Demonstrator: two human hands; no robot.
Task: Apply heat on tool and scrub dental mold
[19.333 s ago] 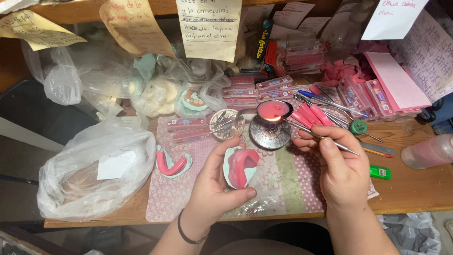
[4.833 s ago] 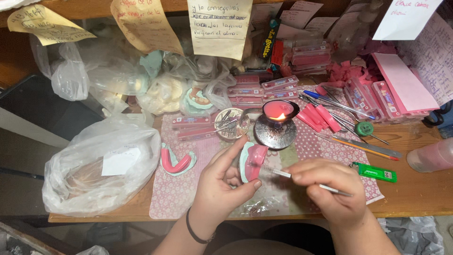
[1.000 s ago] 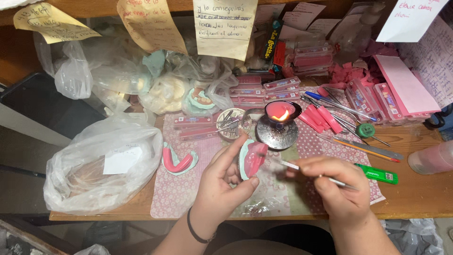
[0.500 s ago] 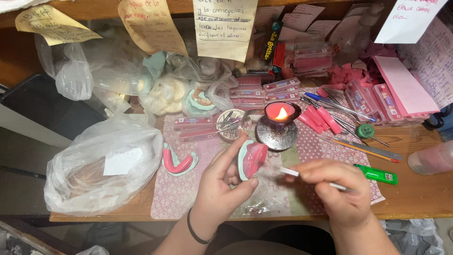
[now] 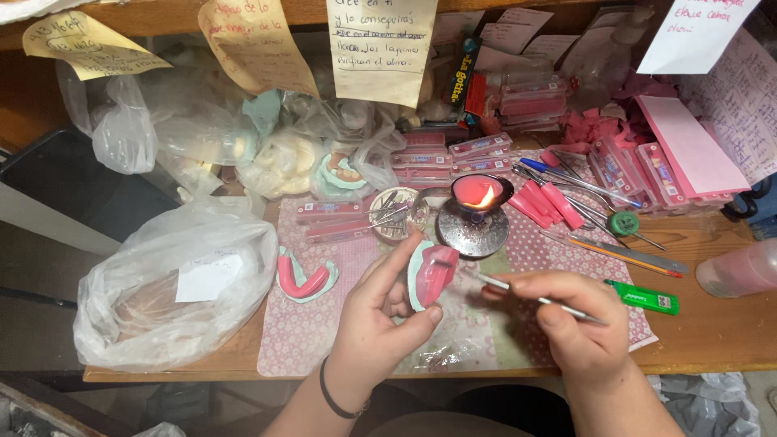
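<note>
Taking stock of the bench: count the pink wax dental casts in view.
2. One wax dental cast is held in the left hand; another cast lies on the patterned mat. The plastic bags may hide more.

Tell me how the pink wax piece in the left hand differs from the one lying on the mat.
The held wax piece is gripped by the left hand and tipped up on edge; the mat wax piece lies flat and untouched. The right hand points a thin metal tool at the held one; nothing is at the other. Both are pink wax on pale green bases.
</note>
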